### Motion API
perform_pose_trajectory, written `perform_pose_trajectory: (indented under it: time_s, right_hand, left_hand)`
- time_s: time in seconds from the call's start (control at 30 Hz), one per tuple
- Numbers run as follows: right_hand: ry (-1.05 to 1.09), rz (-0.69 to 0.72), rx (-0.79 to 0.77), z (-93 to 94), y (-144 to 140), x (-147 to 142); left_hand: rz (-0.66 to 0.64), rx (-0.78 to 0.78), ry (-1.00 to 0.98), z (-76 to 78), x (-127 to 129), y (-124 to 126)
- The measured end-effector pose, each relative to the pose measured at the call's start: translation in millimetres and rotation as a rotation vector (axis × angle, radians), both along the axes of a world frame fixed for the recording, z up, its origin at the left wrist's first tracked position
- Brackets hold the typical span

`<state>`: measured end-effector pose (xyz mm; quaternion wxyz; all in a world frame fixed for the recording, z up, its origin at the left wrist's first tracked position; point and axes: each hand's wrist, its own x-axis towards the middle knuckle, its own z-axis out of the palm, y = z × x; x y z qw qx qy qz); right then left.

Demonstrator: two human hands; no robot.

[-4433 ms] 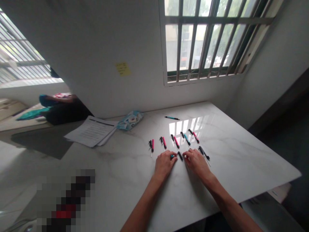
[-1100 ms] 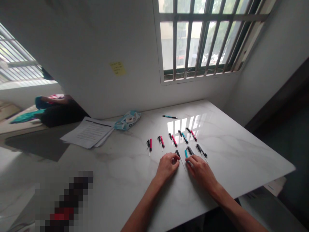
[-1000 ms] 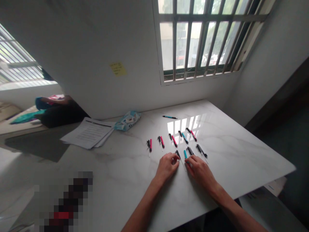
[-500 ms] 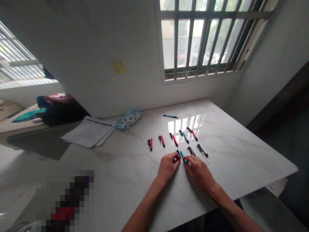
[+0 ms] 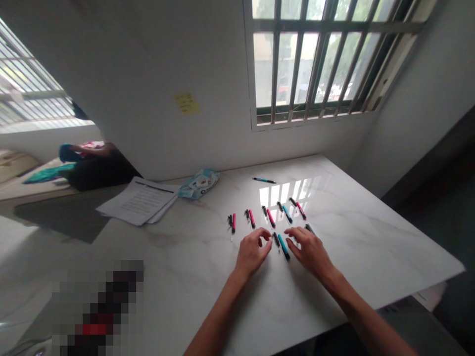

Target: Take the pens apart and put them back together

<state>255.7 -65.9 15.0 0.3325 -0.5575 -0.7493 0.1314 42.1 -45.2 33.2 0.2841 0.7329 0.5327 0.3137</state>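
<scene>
A teal pen barrel with a black tip [image 5: 283, 246] lies on the table between my hands, beside a small black pen part [image 5: 276, 240]. My left hand [image 5: 253, 251] is just left of these pieces, its thumb and fingers curved apart with nothing between them. To the right, my right hand [image 5: 308, 248] hovers with fingers spread, hiding most of a set of black pen parts. Another black pen part [image 5: 309, 229] shows past its knuckles. Farther back are pens in pieces: pink barrels [image 5: 234, 223], a teal barrel [image 5: 287, 213] and black parts [image 5: 280, 206].
One whole blue-and-black pen [image 5: 264, 180] lies near the wall. Toward the back left are a blue-and-white soft packet [image 5: 199, 184] and printed papers [image 5: 135, 201]. A yellow note [image 5: 187, 103] is on the wall, left of a barred window [image 5: 319, 64]. A person sits at far left.
Both hands have let go of the teal pen parts and drawn apart. My right hand has moved right over the black pen parts. The view has shifted slightly.
</scene>
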Motion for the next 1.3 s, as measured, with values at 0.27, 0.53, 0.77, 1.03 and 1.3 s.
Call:
perform_pose_trajectory:
  time_s: [0.27, 0.53, 0.77, 1.03, 1.3]
  right_hand:
    - [-0.106, -0.130, -0.133, 10.1, 183.3, 16.4]
    - [-0.063, -0.259, -0.208, -0.3, 268.5, -8.1]
    - [0.118, -0.158, -0.074, 18.0, 231.4, -20.7]
    - [0.451, 0.206, -0.212, 13.4, 97.5, -60.4]
    - [0.522, 0.326, -0.217, 5.3, 83.7, -63.1]
  left_hand:
    - [0.297, 0.163, 0.058, -7.8, -39.0, 21.3]
    - [0.324, 0.217, 0.099, -8.6, -50.6, 22.6]
    - [0.339, 0.374, 0.172, -5.6, -49.5, 21.3]
    - [0.268, 0.542, 0.237, -0.9, -33.2, 8.6]
    - [0.146, 0.243, 0.157, -3.8, -40.9, 16.4]
